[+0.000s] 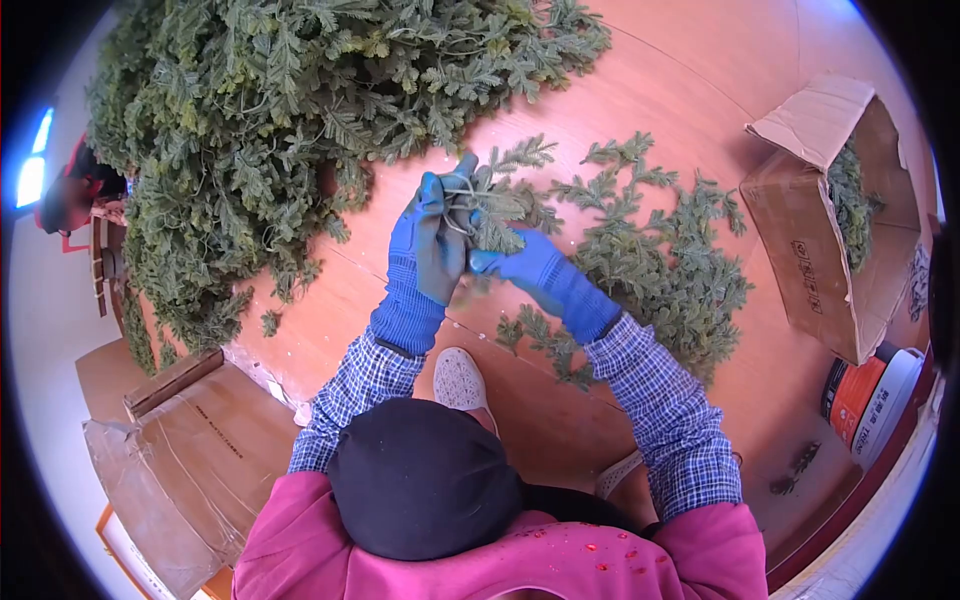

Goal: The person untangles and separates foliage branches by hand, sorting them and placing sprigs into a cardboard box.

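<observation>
Both hands wear blue gloves with darker palms and meet over the middle of the floor. My left hand is closed around the pale stems of a green artificial fir sprig. Just to its right, my right hand pinches the lower part of the same sprig, its fingertips partly hidden by needles. Close beside my right hand lies a loose pile of similar sprigs. Beyond my left hand rises a large heap of fir sprigs.
On the right a cardboard box lies open with greenery inside. An orange and white bucket stands below it. Flattened cardboard is at lower left. A person is at the far left. My shoe rests on the reddish floor.
</observation>
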The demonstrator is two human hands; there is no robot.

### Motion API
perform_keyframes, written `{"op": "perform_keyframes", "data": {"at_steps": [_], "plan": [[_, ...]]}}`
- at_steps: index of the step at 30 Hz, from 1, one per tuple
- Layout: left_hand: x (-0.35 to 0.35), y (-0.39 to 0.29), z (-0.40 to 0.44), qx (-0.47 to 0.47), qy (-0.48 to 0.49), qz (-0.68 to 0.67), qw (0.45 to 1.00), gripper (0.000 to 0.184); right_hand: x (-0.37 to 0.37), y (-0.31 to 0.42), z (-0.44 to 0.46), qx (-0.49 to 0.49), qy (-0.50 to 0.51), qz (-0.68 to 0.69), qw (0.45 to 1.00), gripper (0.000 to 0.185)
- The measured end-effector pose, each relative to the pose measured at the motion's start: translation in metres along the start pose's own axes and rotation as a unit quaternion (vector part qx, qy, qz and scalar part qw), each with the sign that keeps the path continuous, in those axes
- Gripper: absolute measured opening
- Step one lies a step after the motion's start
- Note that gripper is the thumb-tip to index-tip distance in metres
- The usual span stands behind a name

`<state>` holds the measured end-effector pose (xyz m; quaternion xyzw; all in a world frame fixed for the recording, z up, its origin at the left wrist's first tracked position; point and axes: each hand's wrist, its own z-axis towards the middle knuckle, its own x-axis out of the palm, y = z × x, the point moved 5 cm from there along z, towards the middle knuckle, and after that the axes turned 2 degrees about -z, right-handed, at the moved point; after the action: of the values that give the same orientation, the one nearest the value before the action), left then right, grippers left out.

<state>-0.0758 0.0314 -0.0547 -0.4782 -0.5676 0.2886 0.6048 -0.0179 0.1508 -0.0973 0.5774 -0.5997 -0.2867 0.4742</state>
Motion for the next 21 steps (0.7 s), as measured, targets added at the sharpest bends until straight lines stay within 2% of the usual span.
{"op": "perform_keyframes", "data": {"at_steps": [3, 4, 6, 7, 8, 9, 11, 12, 13, 14, 16, 17, 19, 20, 21], "plan": [[-0.028, 0.017, -0.001, -0.093, -0.100, 0.055, 0.989, 0.024, 0.024, -0.008, -0.021, 0.155, 0.114, 0.139, 0.971, 0.020], [-0.031, 0.020, -0.003, -0.078, -0.114, 0.008, 0.990, 0.021, 0.026, 0.002, -0.023, 0.154, 0.116, 0.140, 0.971, 0.020], [-0.038, 0.036, -0.006, -0.053, -0.137, -0.093, 0.985, 0.017, 0.023, 0.015, -0.030, 0.184, 0.150, -0.090, 0.967, 0.021], [-0.056, 0.037, 0.000, -0.058, -0.153, -0.121, 0.979, 0.021, 0.019, 0.016, -0.047, 0.187, 0.139, -0.093, 0.968, 0.021], [-0.092, 0.027, 0.012, -0.061, -0.174, -0.129, 0.974, 0.025, 0.020, 0.027, -0.072, 0.046, 0.153, -0.210, 0.965, 0.028], [-0.114, 0.015, 0.016, -0.055, -0.184, -0.114, 0.975, 0.030, 0.016, 0.042, -0.093, -0.095, 0.165, -0.326, 0.926, 0.036], [-0.109, 0.002, 0.020, -0.050, -0.133, -0.055, 0.988, 0.037, -0.035, 0.068, -0.122, -0.094, 0.044, -0.305, 0.947, 0.036], [-0.105, -0.004, 0.017, -0.043, -0.099, -0.024, 0.994, 0.040, -0.088, 0.085, -0.134, -0.138, -0.094, -0.342, 0.925, 0.036], [-0.096, -0.009, 0.016, -0.036, -0.105, -0.025, 0.994, 0.040, -0.141, 0.101, -0.151, -0.164, -0.248, -0.372, 0.879, 0.037], [-0.076, -0.005, 0.014, -0.071, -0.074, -0.059, 0.993, 0.042, -0.192, 0.114, -0.170, -0.172, -0.385, -0.382, 0.823, 0.037], [-0.050, 0.008, 0.008, -0.111, -0.041, -0.091, 0.989, 0.043, -0.274, 0.187, -0.196, -0.222, -0.572, -0.397, 0.683, 0.038], [-0.041, 0.012, 0.007, -0.134, -0.006, -0.133, 0.982, 0.042, -0.331, 0.195, -0.212, -0.196, -0.604, -0.454, 0.625, 0.046], [-0.020, 0.009, 0.007, -0.146, 0.032, -0.170, 0.974, 0.040, -0.398, 0.188, -0.216, -0.071, -0.574, -0.586, 0.567, 0.050], [-0.007, 0.005, 0.003, -0.158, 0.033, -0.139, 0.977, 0.043, -0.396, 0.188, -0.217, -0.045, -0.549, -0.680, 0.484, 0.052], [0.001, 0.002, 0.001, -0.171, 0.032, -0.107, 0.979, 0.048, -0.368, 0.197, -0.214, -0.073, -0.535, -0.749, 0.383, 0.055]]}}
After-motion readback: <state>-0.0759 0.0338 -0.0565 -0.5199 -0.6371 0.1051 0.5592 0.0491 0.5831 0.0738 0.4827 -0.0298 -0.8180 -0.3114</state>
